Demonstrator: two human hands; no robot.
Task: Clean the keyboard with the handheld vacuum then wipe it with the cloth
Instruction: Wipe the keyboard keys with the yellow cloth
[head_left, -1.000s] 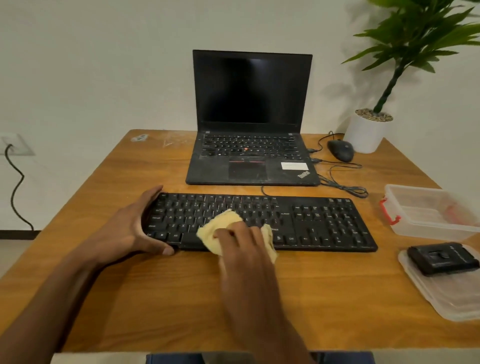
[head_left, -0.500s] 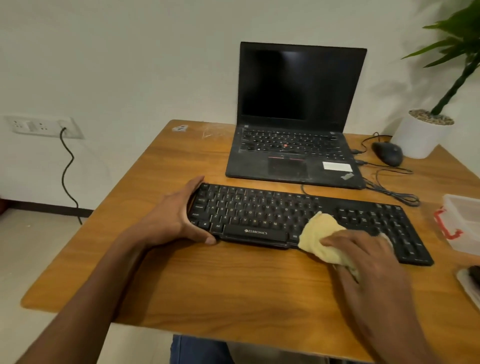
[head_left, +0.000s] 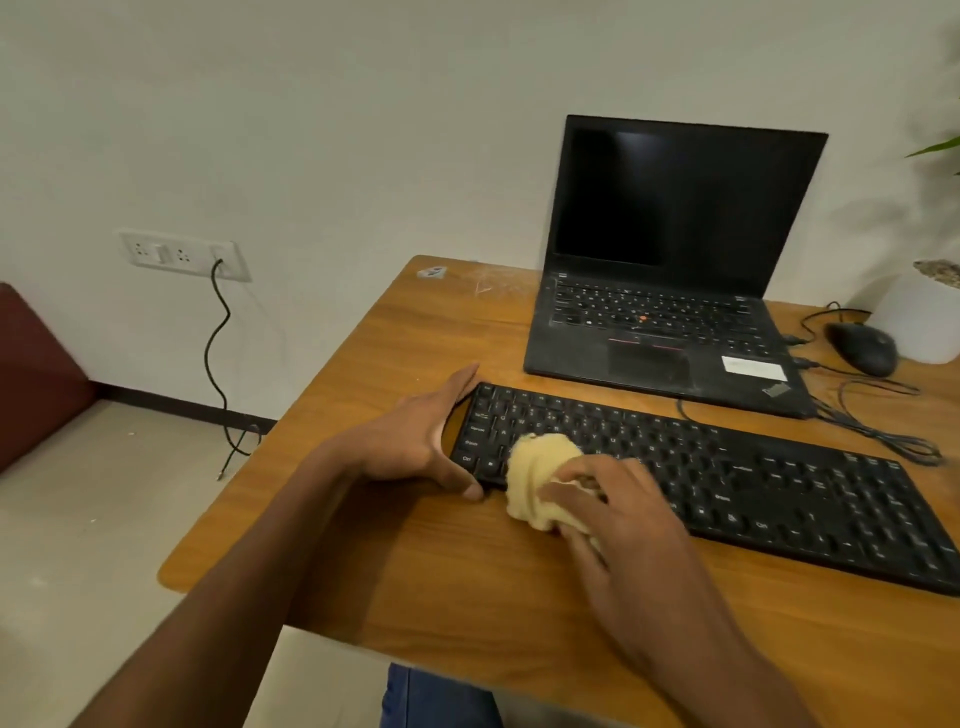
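Both hands engaged in the wiping step: left hand (head_left: 415, 441) grips the keyboard (head_left: 727, 478) end on the desk (head_left: 363, 545), right hand (head_left: 618, 519) clutches the cloth (head_left: 535, 478) over the left-end keys, with rightward strokes judged next.

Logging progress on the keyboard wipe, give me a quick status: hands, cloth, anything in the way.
Left hand braces black keyboard's left end. Right hand holds bunched yellow cloth on the left-side keys. Nothing blocking the keys.

An open black laptop (head_left: 670, 291) sits on the wooden table (head_left: 415, 332) beside a black mouse (head_left: 862, 347), a white plant pot (head_left: 924, 317) and tangled cables (head_left: 883, 431).
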